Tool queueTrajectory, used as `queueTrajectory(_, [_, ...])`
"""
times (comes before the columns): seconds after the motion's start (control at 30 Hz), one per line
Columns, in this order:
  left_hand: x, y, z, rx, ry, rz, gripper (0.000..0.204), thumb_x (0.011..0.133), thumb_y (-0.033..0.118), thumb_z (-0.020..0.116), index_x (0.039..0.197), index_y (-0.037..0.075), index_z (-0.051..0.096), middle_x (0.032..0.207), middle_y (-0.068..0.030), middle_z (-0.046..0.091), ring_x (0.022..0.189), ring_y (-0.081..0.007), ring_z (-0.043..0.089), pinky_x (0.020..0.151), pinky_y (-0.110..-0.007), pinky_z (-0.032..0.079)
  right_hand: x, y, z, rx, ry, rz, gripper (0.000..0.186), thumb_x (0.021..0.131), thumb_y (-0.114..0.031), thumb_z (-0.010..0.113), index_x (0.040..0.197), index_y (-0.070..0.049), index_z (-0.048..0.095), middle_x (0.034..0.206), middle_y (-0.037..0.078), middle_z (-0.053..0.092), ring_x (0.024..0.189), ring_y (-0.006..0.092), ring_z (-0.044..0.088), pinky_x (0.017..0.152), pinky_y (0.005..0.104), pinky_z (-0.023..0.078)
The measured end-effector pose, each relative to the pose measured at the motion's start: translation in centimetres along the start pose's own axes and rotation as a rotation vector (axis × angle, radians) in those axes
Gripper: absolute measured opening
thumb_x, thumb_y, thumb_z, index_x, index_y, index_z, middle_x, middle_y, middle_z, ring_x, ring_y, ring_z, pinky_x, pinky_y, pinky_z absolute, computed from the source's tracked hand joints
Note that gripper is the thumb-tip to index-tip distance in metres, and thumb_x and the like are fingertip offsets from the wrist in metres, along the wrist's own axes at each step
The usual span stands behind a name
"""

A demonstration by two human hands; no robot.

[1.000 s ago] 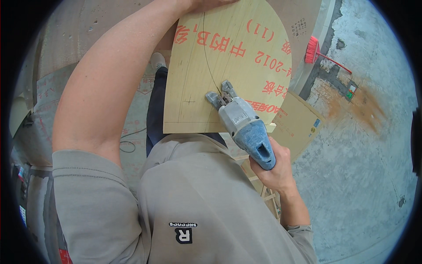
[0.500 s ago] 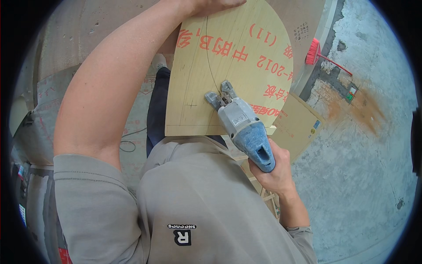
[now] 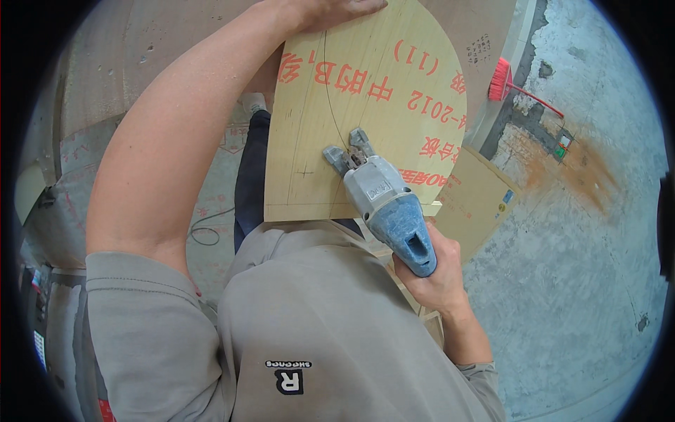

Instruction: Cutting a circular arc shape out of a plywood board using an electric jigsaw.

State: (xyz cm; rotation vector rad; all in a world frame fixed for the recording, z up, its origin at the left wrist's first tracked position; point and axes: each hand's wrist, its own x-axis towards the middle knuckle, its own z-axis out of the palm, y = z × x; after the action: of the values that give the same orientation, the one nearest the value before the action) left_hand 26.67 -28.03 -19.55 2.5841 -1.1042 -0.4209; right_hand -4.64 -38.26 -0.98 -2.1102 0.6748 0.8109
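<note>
While the right hand [image 3: 432, 271] grips the blue handle of a power cutting tool [image 3: 383, 200], its fingers are wrapped tightly around the rear part, so this hand is closed on the tool. The tool has a grey metal body and a small cutting head at the front. This head rests on a plywood panel [image 3: 365, 105], just on a curved pencil line [image 3: 330, 105] which runs from the top of the panel down toward the tool. The panel is light in colour, with a rounded edge on the right side, a straight lower edge, and red printed characters across its surface. A small pencil cross [image 3: 304, 171] is marked left of the cutting head.

The left hand [image 3: 330, 10] lies flat at the far upper edge of the panel and presses on it; the fingers are spread and hold nothing, and the upper part of the hand is cut off by the picture edge. The left forearm reaches across the left side of the view to the panel.

Under the panel I see dark trousers and a shoe [image 3: 253, 104] of the person. At the right there is a rough concrete floor [image 3: 583, 281] with a rusty stain, a red broom [image 3: 510, 81] lying near the wall, and a cardboard piece [image 3: 474, 200] just beside the lower right edge of the panel.
</note>
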Motion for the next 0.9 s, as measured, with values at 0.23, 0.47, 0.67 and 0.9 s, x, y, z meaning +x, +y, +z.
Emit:
queueTrajectory(0.23, [0.0, 0.1, 0.0, 0.005, -0.016, -0.006, 0.054, 0.099, 0.052, 0.056, 0.145, 0.024, 0.06, 0.167, -0.0115, 0.038, 0.157, -0.0252, 0.03, 0.127, -0.063, 0.014, 0.0, -0.5, 0.2, 0.011, 0.017, 0.003, 0.025, 0.076, 0.0, 0.074, 0.099, -0.001, 0.065, 0.083, 0.013, 0.068, 0.071, 0.0279, 0.066, 0.071, 0.0339, 0.053])
queueTrajectory(0.47, [-0.1, 0.4, -0.8, 0.042, -0.053, 0.022, 0.055, 0.102, 0.05, 0.052, 0.15, 0.025, 0.055, 0.168, -0.0142, 0.033, 0.158, -0.0273, 0.028, 0.126, -0.066, 0.012, -0.2, -0.8, 0.5, 0.032, 0.054, 0.027, 0.022, 0.077, -0.001, 0.074, 0.097, -0.001, 0.065, 0.081, 0.014, 0.069, 0.069, 0.0255, 0.066, 0.071, 0.0339, 0.053])
queueTrajectory(0.67, [1.3, -0.4, -0.5, 0.156, -0.112, 0.18, 0.056, 0.104, 0.046, 0.047, 0.155, 0.021, 0.049, 0.17, -0.0146, 0.028, 0.159, -0.0282, 0.024, 0.126, -0.066, 0.01, -0.1, -0.5, 0.3, 0.023, 0.036, 0.036, 0.021, 0.077, -0.002, 0.073, 0.097, 0.0, 0.065, 0.079, 0.014, 0.068, 0.068, 0.0253, 0.066, 0.071, 0.0347, 0.053])
queueTrajectory(0.9, [0.8, -0.8, 0.4, 0.073, -0.089, 0.194, 0.055, 0.103, 0.044, 0.05, 0.151, 0.017, 0.052, 0.17, -0.0096, 0.031, 0.158, -0.0267, 0.025, 0.126, -0.068, 0.009, -1.0, 1.3, -0.1, 0.013, 0.012, 0.026, 0.021, 0.077, -0.002, 0.073, 0.096, -0.001, 0.064, 0.079, 0.014, 0.067, 0.067, 0.0284, 0.066, 0.069, 0.0357, 0.053])
